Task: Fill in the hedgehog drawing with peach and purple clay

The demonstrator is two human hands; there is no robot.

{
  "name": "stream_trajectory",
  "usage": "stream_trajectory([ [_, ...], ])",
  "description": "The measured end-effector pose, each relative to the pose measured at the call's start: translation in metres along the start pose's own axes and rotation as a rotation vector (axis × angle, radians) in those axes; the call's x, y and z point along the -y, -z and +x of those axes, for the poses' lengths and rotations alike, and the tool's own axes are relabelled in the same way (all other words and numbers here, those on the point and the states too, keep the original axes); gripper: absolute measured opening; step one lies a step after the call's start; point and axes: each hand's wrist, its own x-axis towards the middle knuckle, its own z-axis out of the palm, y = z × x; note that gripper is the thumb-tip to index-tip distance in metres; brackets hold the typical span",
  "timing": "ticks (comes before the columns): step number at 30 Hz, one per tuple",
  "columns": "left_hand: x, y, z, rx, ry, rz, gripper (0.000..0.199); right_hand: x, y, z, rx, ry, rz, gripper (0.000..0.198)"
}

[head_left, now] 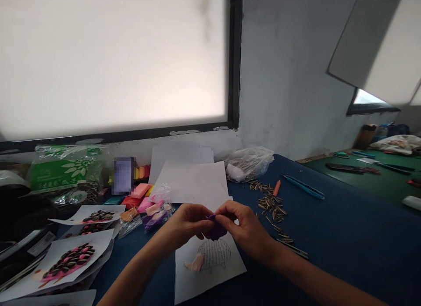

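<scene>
Between the fingertips of my left hand [194,225] and my right hand [241,227] is a flattened piece of purple clay [217,231]. Both hands pinch it, thumbs and forefingers closed on its upper edge. Beneath them lies a sheet of white paper [187,288] with a pencil-drawn animal outline [215,253], its body filled with small marks. Pale peach clay [196,263] covers the head end of that drawing. The far part of the sheet is hidden behind my hands.
Sunflower seeds [271,207], an orange stick [276,187] and blue tweezers [304,186] lie on the right. Clay packets [140,191] and finished seed pictures [70,262] are at left. Blank paper [194,181] and a plastic bag [251,163] sit toward the wall.
</scene>
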Motion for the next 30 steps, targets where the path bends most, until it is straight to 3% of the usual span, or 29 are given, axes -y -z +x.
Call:
stream_trajectory([
  [8,-0.0001,-0.0022,0.0022,0.004,0.029,-0.023,0.034,0.0026,-0.0002,-0.0002,0.043,-0.057,0.048,0.018],
  [15,-0.0012,-0.0020,0.0014,-0.025,0.050,-0.025,0.027,0.0006,0.0017,0.0017,0.001,-0.057,0.057,0.019],
  [22,-0.0026,-0.0053,0.0011,-0.009,0.034,-0.011,0.029,0.0040,-0.0014,0.0010,0.070,-0.059,0.157,0.022],
  [30,-0.0044,-0.0011,-0.0007,-0.026,0.038,-0.016,0.040,-0.0007,0.0023,0.0020,-0.035,0.004,0.051,0.017],
])
